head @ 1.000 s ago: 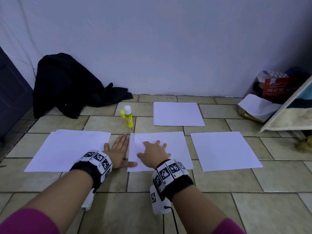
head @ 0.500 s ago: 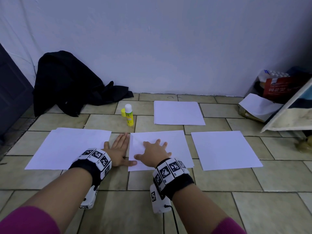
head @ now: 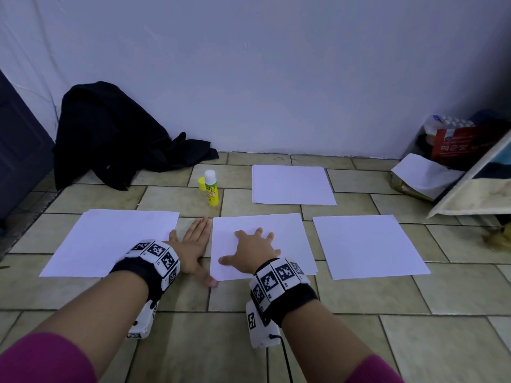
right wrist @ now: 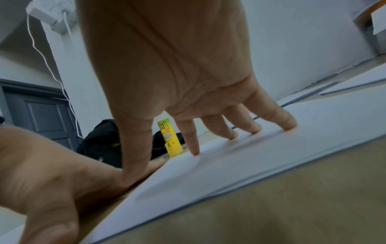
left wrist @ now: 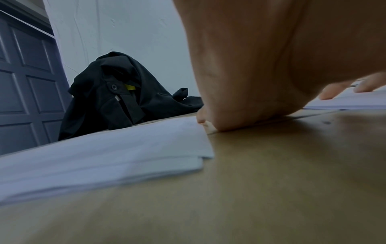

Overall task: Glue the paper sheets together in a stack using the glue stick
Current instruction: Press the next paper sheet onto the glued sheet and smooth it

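Beige floor tiles run from the person's knees out to a pale wall, and all the work lies on them. Nearest, the left hand lies flat on bare tile, fingers straight and together, thumb stretched toward the corner of the middle sheets. Just beside it the right hand rests on those sheets with its fingers spread and arched, only the tips pressing the paper; neither hand holds anything.

To the left sits a left pile, whose corner in the left wrist view shows at least two layers slightly out of line. To the right lies a right sheet, apart from the rest, and farther back a far sheet.

Paper this thin looks light, limp and slippery on glazed tile, so I would judge it slides under a push and creases if grabbed mid-page. Best lift it at a corner or edge while the other palm pins the stack.

Behind the left hand stands the glue stick, upright, white top showing, a yellow cap beside it. It looks rigid, small and easy to tip; its barrel is the place to grasp. A black coat slumps against the wall.
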The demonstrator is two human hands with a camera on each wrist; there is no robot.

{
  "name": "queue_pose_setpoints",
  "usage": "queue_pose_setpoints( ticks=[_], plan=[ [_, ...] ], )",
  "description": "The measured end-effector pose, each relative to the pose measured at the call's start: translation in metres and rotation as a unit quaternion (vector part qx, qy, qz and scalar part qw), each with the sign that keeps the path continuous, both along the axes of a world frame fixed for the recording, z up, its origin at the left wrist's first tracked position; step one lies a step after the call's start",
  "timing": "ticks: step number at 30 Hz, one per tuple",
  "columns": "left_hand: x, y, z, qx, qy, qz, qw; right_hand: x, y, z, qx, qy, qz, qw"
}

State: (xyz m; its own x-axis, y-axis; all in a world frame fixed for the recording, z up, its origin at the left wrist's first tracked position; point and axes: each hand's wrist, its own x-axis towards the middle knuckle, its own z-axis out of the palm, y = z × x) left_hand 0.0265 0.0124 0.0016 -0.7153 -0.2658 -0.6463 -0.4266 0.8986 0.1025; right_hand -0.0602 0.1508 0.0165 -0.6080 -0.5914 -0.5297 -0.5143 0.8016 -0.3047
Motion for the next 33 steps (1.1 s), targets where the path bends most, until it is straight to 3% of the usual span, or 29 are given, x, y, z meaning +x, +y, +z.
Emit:
queue_pose_setpoints(
  ticks=[4, 14, 33],
  plan=[
    [0.0011, 0.0047, -0.004, -0.038, 0.004, 0.003, 0.999, 0.0031, -0.0015, 0.0007, 0.027, 0.015, 0.019, 0.999],
    [-0.0066, 0.0037, -0.0049, -0.004, 0.01, 0.05, 0.999, -0.0028, -0.0015, -0.0008, 0.018, 0.015, 0.017, 1.0],
    [-0.0013, 0.0007, -0.0052, 0.0, 0.003, 0.022, 1.0, -0.0005, -0.0056, -0.0018, 0.057, 0.02, 0.031, 0.998]
  ],
)
